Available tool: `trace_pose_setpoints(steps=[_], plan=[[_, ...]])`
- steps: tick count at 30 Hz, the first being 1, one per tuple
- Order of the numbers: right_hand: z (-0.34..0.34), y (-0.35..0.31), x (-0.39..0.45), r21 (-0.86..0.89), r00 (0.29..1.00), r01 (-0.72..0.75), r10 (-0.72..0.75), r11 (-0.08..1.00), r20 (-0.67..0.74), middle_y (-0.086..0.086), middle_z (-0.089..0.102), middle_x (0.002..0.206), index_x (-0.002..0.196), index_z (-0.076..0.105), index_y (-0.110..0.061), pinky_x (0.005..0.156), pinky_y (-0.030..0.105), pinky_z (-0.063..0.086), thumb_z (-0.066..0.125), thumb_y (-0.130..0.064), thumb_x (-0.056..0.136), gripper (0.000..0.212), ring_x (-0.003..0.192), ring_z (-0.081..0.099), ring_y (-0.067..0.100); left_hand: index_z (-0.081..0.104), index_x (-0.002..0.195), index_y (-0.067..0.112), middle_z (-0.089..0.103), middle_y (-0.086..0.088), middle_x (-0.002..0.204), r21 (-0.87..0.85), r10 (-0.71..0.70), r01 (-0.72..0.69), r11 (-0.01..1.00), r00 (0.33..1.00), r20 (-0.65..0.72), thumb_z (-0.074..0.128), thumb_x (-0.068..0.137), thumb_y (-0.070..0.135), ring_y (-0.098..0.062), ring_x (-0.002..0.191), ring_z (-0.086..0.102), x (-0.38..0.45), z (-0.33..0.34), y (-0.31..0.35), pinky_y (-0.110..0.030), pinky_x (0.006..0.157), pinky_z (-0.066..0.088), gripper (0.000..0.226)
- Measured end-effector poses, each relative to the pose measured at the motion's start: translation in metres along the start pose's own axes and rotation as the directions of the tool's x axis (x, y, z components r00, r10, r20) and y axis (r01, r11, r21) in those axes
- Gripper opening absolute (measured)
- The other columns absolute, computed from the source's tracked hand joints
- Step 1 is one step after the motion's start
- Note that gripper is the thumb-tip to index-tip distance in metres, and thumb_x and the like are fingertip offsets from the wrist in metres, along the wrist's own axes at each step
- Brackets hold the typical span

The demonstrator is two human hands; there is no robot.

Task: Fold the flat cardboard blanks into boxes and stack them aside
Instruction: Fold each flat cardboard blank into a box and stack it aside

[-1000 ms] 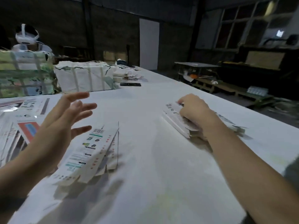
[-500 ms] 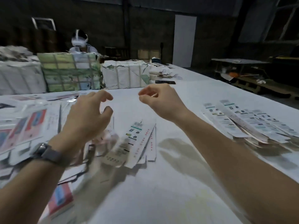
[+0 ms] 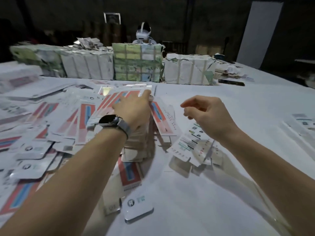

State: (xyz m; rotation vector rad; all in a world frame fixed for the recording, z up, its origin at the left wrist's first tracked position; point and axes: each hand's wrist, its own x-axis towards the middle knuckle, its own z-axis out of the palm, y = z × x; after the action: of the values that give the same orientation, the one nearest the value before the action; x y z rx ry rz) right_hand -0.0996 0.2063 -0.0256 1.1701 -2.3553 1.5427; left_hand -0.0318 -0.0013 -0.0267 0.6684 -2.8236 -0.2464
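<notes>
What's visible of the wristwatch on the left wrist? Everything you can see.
The wristwatch sits on the left wrist, just behind the left hand, which reaches into the pile of flat blanks. It has a dark, rounded rectangular face, blank as far as shows, in a shiny metallic case, on a grey band that looks like woven mesh. The face points up toward the camera. Only the wrist touches it.

I see white table [image 3: 196, 210] filling most of view. Along far edge, row of strapped paper bundles: white one [image 3: 189, 70] at right, green patterned one [image 3: 137, 63] in middle, more white ones [image 3: 87, 65] at left with loose scraps [image 3: 88, 42] on top. Behind green one sits person in white headset [image 3: 143, 33]. Dark phone [image 3: 231, 82] lies flat right of white bundle. White panel [image 3: 259, 31] leans against dark wall. Framed picture [image 3: 112, 17] hangs on back wall.
</notes>
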Motion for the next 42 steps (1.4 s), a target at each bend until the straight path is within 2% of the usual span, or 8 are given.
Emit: trace_pose_setpoints(steps=[6, 11, 16, 21, 24, 33, 37, 42], plan=[[-0.005, -0.002, 0.001, 0.089, 0.994, 0.055, -0.046, 0.995, -0.099, -0.002, 0.07, 0.075, 0.09, 0.07, -0.032, 0.064, 0.027, 0.048, 0.062, -0.017, 0.087, 0.017, 0.072, 0.066, 0.014, 0.023, 0.152, 0.037, 0.058, -0.006, 0.129, -0.385, 0.145, -0.195, 0.902, 0.977, -0.156, 0.037, 0.088, -0.007, -0.031, 0.079, 0.062, -0.019, -0.025, 0.049, -0.03, 0.048, 0.045, 0.079], [-0.024, -0.003, 0.013, 0.247, 0.955, 0.056, 0.02, 0.967, -0.295, -0.002, 0.061, 0.095, 0.118, 0.053, -0.035, 0.061, 0.017, 0.046, 0.058, -0.025, 0.097, 0.024, 0.081, 0.061, 0.014, 0.028, 0.152, 0.041, 0.064, 0.005, 0.12, -0.904, 0.241, -0.118, 0.41, 0.97, -0.017, 0.042, 0.093, -0.012, -0.012, 0.095, 0.063, -0.036, -0.035, 0.075, -0.025, 0.048, 0.055, 0.081], [-0.037, 0.001, 0.015, 0.186, 0.955, -0.01, 0.065, 0.982, -0.29, 0.001, 0.055, 0.101, 0.14, 0.044, -0.037, 0.061, 0.016, 0.046, 0.055, -0.033, 0.1, 0.042, 0.078, 0.059, 0.004, 0.054, 0.126, 0.036, 0.075, 0.006, 0.093, -0.959, 0.308, -0.016, 0.284, 0.948, 0.075, 0.049, 0.084, -0.019, -0.018, 0.094, 0.07, -0.044, -0.018, 0.082, -0.045, 0.077, 0.057, 0.069], [-0.042, 0.005, 0.008, -0.049, 0.98, 0.04, -0.049, 0.998, -0.194, -0.01, 0.05, 0.081, 0.136, 0.058, -0.022, 0.066, 0.03, 0.052, 0.062, -0.028, 0.096, 0.04, 0.079, 0.06, 0.017, 0.049, 0.115, 0.037, 0.075, 0.006, 0.081, -0.973, 0.29, 0.004, 0.231, 0.954, 0.072, 0.044, 0.077, -0.015, -0.008, 0.066, 0.071, -0.05, -0.003, 0.08, -0.022, 0.05, 0.054, 0.065], [-0.039, 0.01, -0.001, -0.207, 0.964, 0.084, -0.132, 0.975, -0.229, -0.013, 0.054, 0.08, 0.135, 0.06, -0.019, 0.064, 0.02, 0.041, 0.066, -0.031, 0.093, 0.044, 0.067, 0.049, 0.004, 0.049, 0.124, 0.037, 0.076, 0.003, 0.083, -0.987, 0.309, 0.016, 0.157, 0.949, 0.065, 0.039, 0.076, -0.016, -0.014, 0.067, 0.072, -0.056, 0.004, 0.081, -0.026, 0.053, 0.056, 0.073], [-0.047, -0.005, -0.012, -0.401, 0.958, 0.182, -0.254, 0.898, -0.135, 0.0, 0.064, 0.077, 0.146, 0.043, -0.036, 0.06, 0.048, 0.058, 0.055, -0.042, 0.098, 0.05, 0.069, 0.066, 0.026, 0.043, 0.138, 0.027, 0.065, -0.017, 0.116, -0.977, 0.438, 0.109, -0.181, 0.899, 0.019, 0.042, 0.09, 0.004, -0.032, 0.087, 0.074, -0.073, 0.009, 0.095, -0.044, 0.069, 0.061, 0.053], [-0.046, -0.008, -0.015, -0.378, 0.968, 0.199, -0.242, 0.904, -0.068, -0.007, 0.064, 0.072, 0.145, 0.046, -0.035, 0.065, 0.044, 0.059, 0.057, -0.04, 0.098, 0.049, 0.068, 0.067, 0.019, 0.063, 0.126, 0.038, 0.075, -0.008, 0.108, -0.991, 0.448, 0.092, -0.097, 0.893, 0.039, 0.028, 0.105, 0.054, -0.028, 0.092, 0.075, -0.08, 0.011, 0.09, -0.04, 0.071, 0.061, 0.044], [-0.051, -0.009, -0.016, -0.23, 0.977, 0.136, -0.169, 0.964, -0.127, -0.005, 0.066, 0.065, 0.108, 0.057, -0.027, 0.056, 0.045, 0.057, 0.062, -0.045, 0.094, 0.024, 0.06, 0.066, 0.016, 0.068, 0.113, 0.043, 0.074, -0.012, 0.107, -0.999, 0.443, 0.036, -0.035, 0.896, 0.017, 0.015, 0.106, 0.055, -0.038, 0.091, 0.074, -0.094, 0.009, 0.095, -0.045, 0.069, 0.062, 0.054]])
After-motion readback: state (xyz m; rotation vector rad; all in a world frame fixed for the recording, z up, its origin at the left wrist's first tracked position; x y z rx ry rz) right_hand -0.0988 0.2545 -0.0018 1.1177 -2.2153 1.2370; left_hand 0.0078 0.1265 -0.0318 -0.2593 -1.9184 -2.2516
